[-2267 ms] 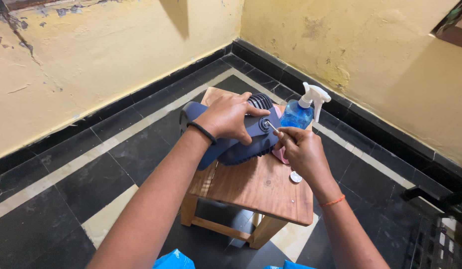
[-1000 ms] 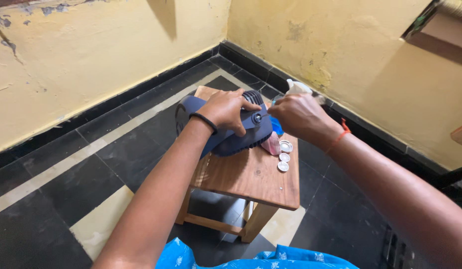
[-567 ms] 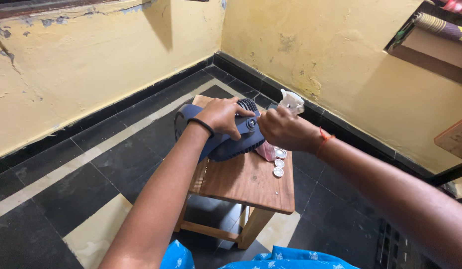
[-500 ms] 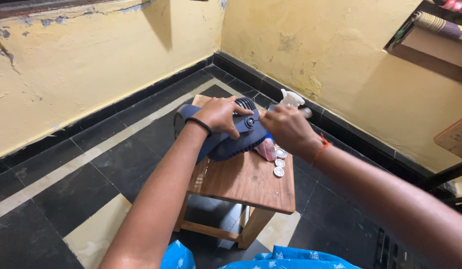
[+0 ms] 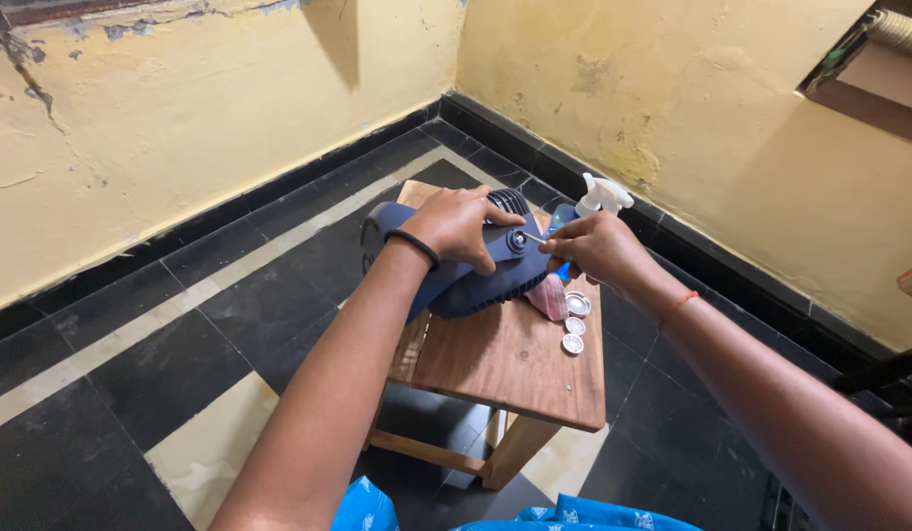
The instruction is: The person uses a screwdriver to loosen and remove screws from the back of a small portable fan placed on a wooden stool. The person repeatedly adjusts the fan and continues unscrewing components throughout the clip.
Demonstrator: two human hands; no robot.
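My left hand (image 5: 456, 226) lies spread, palm down, on the blue fan (image 5: 466, 270) on the stool (image 5: 515, 359), while my right hand (image 5: 594, 246) pinches a thin tool (image 5: 532, 237) against its hub.
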